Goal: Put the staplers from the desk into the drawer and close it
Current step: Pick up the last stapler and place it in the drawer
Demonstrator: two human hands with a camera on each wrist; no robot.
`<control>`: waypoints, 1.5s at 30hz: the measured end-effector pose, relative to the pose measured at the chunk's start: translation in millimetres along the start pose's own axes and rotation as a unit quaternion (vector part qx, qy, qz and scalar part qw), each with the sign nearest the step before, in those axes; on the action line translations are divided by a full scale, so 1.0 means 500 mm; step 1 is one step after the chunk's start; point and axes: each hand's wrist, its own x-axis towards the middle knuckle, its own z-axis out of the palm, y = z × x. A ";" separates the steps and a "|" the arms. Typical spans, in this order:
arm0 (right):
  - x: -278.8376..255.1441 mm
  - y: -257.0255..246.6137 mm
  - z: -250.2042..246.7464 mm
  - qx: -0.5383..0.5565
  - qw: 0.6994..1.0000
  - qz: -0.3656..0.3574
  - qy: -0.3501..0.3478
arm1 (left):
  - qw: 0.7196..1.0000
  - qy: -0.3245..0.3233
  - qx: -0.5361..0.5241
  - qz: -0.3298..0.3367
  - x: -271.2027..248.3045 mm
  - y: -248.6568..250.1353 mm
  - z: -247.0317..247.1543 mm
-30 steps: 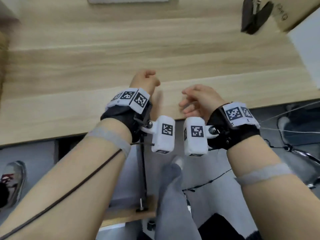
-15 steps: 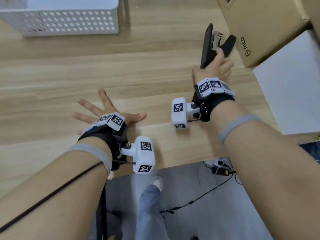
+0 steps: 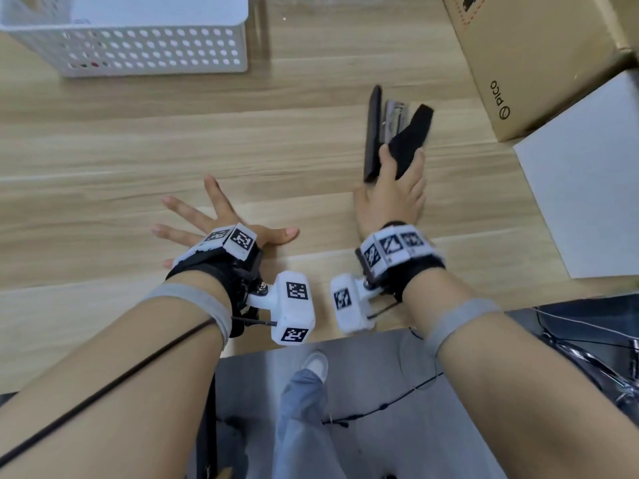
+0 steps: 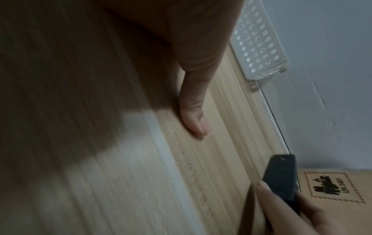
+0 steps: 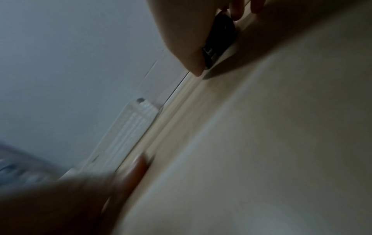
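Desk: wooden desk (image 3: 138,160) is holding a white basket (image 3: 138,46) far left.
Right hand (image 3: 392,198): is gripping the black stapler (image 3: 397,133), far right.
Left hand (image 3: 221,226): is lying flat, fingers spread.
Risk: the gaping stapler is likely shifting in the grasp or pinching fingers.
Drawer: is not showing.

Both forearms reach from the near edge toward the far side, each wrist wrapped in a black strap with white marker blocks. The left hand (image 3: 221,224) lies palm down with its fingers (image 3: 179,205) straight and spread wide, the thumb stretched out to the right and pressed flat. The right hand (image 3: 392,198) sits farther off and to the right, knuckles up, its fingers (image 3: 416,157) and thumb curled round a black stapler (image 3: 397,133), gripping it at its near end.
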 end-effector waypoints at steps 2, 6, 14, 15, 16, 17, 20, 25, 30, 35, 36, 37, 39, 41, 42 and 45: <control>-0.037 0.005 0.006 0.016 0.999 -0.040 0.000 | 1.000 0.001 0.002 0.001 0.000 -0.001 -0.001; -0.024 -0.020 -0.003 0.062 0.996 -0.063 -0.032 | 1.000 0.007 0.014 0.002 0.001 -0.003 -0.001; 0.027 -0.082 -0.043 0.047 0.985 -0.029 -0.162 | 1.000 0.012 0.000 0.014 0.001 -0.005 0.006; 0.023 -0.087 -0.044 0.031 0.983 -0.024 -0.178 | 1.000 0.011 -0.004 0.017 0.002 -0.007 0.008; 0.015 -0.091 -0.047 0.027 0.981 -0.017 -0.194 | 1.000 0.010 -0.005 0.021 0.003 -0.007 0.008; 0.004 -0.094 -0.050 0.038 0.978 -0.010 -0.207 | 1.000 0.013 -0.006 0.026 0.002 -0.009 0.007; -0.053 -0.099 -0.066 0.131 0.959 0.013 -0.250 | 0.998 0.008 -0.014 0.055 0.003 -0.034 -0.006; -0.192 -0.136 -0.063 0.207 0.937 -0.030 -0.280 | 0.939 -0.103 -0.240 0.223 0.000 -0.163 -0.044; -0.361 -0.247 -0.015 0.238 0.931 -0.099 -0.259 | 0.706 -0.335 -0.584 0.218 -0.055 -0.351 -0.112; -0.523 -0.323 0.060 0.310 0.901 -0.125 -0.278 | 0.741 -0.253 -0.579 0.226 -0.047 -0.527 -0.156; -0.560 -0.338 0.071 0.385 0.867 -0.087 -0.305 | 0.737 -0.264 -0.580 0.224 -0.040 -0.567 -0.165; -0.589 -0.349 0.078 0.458 0.822 -0.045 -0.335 | 0.731 -0.283 -0.582 0.218 -0.037 -0.597 -0.172; -0.639 -0.366 0.102 0.559 0.736 0.020 -0.381 | 0.724 -0.300 -0.587 0.203 -0.033 -0.650 -0.183; -0.682 -0.380 0.122 0.607 0.667 0.062 -0.428 | 0.718 -0.303 -0.595 0.200 -0.029 -0.699 -0.189; -0.700 -0.385 0.132 0.607 0.647 0.074 -0.456 | 0.714 -0.302 -0.601 0.193 -0.024 -0.720 -0.188; -0.746 -0.383 0.160 0.544 0.648 0.072 -0.529 | 0.720 -0.285 -0.610 0.166 -0.008 -0.772 -0.167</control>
